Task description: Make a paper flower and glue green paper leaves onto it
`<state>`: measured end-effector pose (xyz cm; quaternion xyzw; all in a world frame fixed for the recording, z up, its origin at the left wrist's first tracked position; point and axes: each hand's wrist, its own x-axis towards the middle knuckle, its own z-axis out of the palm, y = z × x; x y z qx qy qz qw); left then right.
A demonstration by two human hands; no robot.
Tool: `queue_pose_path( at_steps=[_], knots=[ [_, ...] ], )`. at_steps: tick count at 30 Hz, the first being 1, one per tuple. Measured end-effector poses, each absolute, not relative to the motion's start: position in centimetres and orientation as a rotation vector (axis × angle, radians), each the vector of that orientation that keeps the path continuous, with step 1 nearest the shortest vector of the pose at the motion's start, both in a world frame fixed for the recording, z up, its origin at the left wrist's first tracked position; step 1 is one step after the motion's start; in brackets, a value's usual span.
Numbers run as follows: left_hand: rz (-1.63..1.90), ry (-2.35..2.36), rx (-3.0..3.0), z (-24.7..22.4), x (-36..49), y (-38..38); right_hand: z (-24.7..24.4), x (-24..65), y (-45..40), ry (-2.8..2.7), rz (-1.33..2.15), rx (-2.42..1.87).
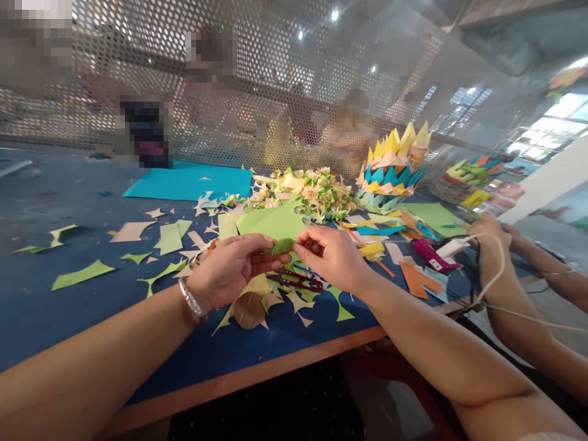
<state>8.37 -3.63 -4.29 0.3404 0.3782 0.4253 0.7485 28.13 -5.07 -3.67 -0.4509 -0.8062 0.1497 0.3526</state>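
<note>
Between my two hands is a small rounded green paper piece (282,247), held above the blue tabletop. The fingers of my left hand (229,263) pinch its left side. At its right edge, my right hand (333,257) pinches with thumb and forefinger. Just below the hands lie dark red-handled scissors (301,280), partly covered by paper and fingers. A round brown disc (250,310) rests on the table near the left wrist, among green and pale scraps. Behind my fingers a light green paper sheet (271,222) lies flat.
A heap of cut scraps (307,190) sits at the back, beside a blue sheet (188,182) and a stack of zigzag-edged paper rings (390,174). A magenta power bank (434,256) with cables lies right. Another person's hand (491,236) works at the far right.
</note>
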Motion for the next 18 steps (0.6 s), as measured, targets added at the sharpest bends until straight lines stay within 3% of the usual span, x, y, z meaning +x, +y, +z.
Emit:
queue_pose_path(
  at_steps=[9, 18],
  knots=[
    [0.86, 0.709, 0.858, -4.44, 7.83, -3.59, -3.26, 27.98, -5.21, -2.043, 0.479, -1.165],
    [1.015, 0.736, 0.929, -4.23, 8.58, -4.23, -3.13, 27.66, -5.02, -2.016, 0.455, -1.127]
  ],
)
